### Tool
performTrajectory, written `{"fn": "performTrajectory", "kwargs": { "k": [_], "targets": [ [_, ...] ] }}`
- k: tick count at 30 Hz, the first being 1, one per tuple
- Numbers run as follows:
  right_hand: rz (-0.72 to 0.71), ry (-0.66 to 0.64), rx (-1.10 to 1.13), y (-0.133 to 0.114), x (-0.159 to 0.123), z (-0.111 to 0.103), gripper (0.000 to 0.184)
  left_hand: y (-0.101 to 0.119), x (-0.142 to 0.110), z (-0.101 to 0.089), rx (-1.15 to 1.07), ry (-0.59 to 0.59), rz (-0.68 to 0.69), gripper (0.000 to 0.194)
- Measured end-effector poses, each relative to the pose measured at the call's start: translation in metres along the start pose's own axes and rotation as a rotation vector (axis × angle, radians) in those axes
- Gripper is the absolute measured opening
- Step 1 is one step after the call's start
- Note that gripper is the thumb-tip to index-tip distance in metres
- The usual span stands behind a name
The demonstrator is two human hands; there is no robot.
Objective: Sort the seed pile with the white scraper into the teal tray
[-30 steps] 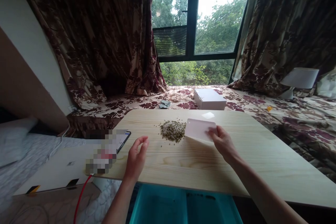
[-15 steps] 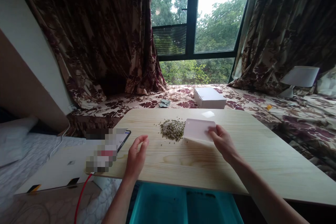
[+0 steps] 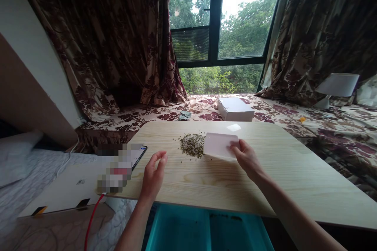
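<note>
A pile of small greenish-brown grains (image 3: pixel 193 144) lies on the light wooden board (image 3: pixel 224 180). My right hand (image 3: pixel 246 157) is closed on the right end of a white flat scraper card (image 3: pixel 219 145), whose left edge touches the pile. My left hand (image 3: pixel 153 174) rests on its side on the board, left of and nearer than the pile, fingers loosely curved and apart, holding nothing. A few stray grains lie around the pile.
A phone (image 3: pixel 136 155) lies at the board's left edge with a red cable (image 3: pixel 90 221) below it. A teal bin (image 3: pixel 206 229) sits under the board's near edge. A white box (image 3: pixel 235 109), a white lamp (image 3: pixel 335 88) and patterned curtains stand behind.
My right hand has pushed the white card a little to the left, squeezing the grain pile narrower. My left hand has stayed in place.
</note>
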State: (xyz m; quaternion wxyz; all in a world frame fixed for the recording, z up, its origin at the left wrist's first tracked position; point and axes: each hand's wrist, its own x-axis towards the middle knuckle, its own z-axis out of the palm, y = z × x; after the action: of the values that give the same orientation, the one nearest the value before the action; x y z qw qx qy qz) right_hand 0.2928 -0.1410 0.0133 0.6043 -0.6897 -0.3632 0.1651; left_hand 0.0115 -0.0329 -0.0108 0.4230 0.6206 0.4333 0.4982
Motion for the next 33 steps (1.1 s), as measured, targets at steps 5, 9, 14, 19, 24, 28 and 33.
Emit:
{"fn": "performTrajectory", "kwargs": {
  "k": [5, 9, 14, 19, 24, 28, 33],
  "targets": [
    [0.014, -0.029, 0.014, -0.004, -0.003, -0.005, 0.017, 0.002, -0.001, 0.000, 0.000, -0.008, 0.001, 0.044],
    [0.038, -0.006, 0.026, -0.005, -0.004, -0.016, 0.020, 0.002, -0.001, 0.001, -0.002, -0.005, 0.004, 0.043],
    [0.057, 0.033, 0.011, -0.001, -0.005, -0.027, 0.019, 0.000, 0.000, 0.001, -0.009, -0.009, -0.014, 0.043],
    [0.059, 0.017, 0.010, 0.000, -0.012, -0.028, 0.017, -0.001, 0.001, 0.000, -0.002, -0.007, -0.006, 0.044],
    [0.063, -0.004, 0.035, -0.005, -0.013, -0.022, 0.018, -0.001, 0.000, 0.000, -0.002, -0.008, -0.004, 0.044],
    [0.047, -0.002, 0.045, -0.005, -0.011, -0.015, 0.019, 0.000, 0.000, 0.000, 0.001, 0.002, 0.001, 0.044],
    [0.038, -0.015, 0.020, 0.000, -0.009, -0.010, 0.017, 0.001, 0.000, 0.000, -0.001, 0.003, -0.003, 0.044]
  ]
}}
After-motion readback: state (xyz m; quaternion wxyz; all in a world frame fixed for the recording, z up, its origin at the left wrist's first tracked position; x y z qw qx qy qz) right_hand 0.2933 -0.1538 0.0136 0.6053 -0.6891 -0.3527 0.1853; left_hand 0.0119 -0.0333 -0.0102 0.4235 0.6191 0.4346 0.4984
